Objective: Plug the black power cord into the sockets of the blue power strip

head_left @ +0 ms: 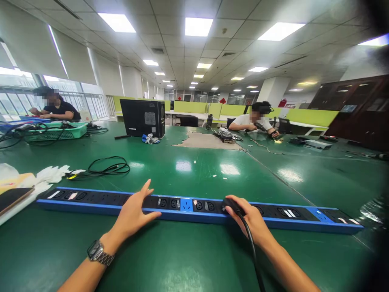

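A long black and blue power strip (100, 199) lies across the green table in front of me. My left hand (133, 213) rests flat on it near the middle, fingers stretched out, a watch on the wrist. My right hand (251, 219) is closed round a black plug (230, 204) pressed against a socket of the strip. The plug's black cable (253, 255) runs back along my right forearm.
A coiled black cable (105, 167) and white gloves (50, 174) lie behind the strip at left. A black computer case (142, 117) stands further back. A green basket (60, 130) sits far left. Two other people sit at the table, far left and far right.
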Demonstrator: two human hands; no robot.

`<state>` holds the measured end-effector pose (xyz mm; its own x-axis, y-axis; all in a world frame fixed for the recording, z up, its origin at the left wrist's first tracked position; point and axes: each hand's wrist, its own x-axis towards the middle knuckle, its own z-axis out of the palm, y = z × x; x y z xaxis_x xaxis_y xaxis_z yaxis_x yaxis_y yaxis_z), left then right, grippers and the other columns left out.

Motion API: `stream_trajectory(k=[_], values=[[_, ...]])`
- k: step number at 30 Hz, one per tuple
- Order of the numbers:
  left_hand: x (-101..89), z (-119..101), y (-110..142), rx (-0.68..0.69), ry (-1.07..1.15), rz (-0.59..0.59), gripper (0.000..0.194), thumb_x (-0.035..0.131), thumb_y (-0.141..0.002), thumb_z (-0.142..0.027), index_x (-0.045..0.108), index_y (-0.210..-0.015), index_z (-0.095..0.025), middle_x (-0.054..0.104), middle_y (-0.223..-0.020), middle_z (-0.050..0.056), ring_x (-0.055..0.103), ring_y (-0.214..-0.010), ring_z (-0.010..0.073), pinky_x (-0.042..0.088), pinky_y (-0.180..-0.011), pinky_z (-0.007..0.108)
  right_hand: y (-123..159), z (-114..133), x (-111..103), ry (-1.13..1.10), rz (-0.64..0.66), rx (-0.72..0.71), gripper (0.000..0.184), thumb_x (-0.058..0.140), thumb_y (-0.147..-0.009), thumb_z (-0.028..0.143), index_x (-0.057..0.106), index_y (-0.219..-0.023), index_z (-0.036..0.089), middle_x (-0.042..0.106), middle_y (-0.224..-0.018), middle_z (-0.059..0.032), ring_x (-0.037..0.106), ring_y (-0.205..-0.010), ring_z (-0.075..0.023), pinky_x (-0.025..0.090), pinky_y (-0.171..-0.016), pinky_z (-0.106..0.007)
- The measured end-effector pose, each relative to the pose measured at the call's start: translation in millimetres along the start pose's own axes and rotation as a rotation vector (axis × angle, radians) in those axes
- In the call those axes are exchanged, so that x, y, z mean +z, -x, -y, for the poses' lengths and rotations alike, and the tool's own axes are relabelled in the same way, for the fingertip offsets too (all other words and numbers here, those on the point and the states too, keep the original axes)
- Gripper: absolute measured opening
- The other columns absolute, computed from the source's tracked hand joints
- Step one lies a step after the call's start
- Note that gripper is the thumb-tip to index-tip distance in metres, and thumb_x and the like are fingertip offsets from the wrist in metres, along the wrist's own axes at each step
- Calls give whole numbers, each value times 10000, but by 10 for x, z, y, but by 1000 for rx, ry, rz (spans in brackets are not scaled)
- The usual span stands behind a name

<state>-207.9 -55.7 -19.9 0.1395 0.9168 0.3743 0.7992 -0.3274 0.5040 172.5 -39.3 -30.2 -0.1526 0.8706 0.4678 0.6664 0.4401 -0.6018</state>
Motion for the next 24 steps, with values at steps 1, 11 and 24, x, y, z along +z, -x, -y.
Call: stream_trajectory(k=[1, 11, 24], values=[[43, -67, -14, 23, 17, -17, 990, 731, -749, -413, 120, -1514, -268, 601, -1325, 106, 537, -1228, 284, 391, -1051, 502, 4, -16, -33, 8, 18, -13, 337, 544, -878, 451, 630, -1105, 217, 677, -988, -79, 637, -894, -212, 508, -822, -347], [809, -1172, -370, 317, 206, 49, 584, 725, -771, -313, 533, -1307, -186, 644, -1256, 98, 578, -1143, 253, 441, -1017, 429, -89, -21, 46, -3, 108, -78, 358, 565, -853, 394, 649, -1165, 241, 680, -1051, -87, 632, -978, -231, 511, -877, -392], [921, -1378, -437, 371, 197, -47, 422, 513, -833, -69, 623, -1207, -231, 704, -1099, 45, 611, -1018, 206, 485, -915, 367, 65, -204, 29, 186, 116, -17, 697, 663, -757, 493, 473, -1376, 233, 551, -1368, -109, 503, -1251, -297, 384, -1073, -517]])
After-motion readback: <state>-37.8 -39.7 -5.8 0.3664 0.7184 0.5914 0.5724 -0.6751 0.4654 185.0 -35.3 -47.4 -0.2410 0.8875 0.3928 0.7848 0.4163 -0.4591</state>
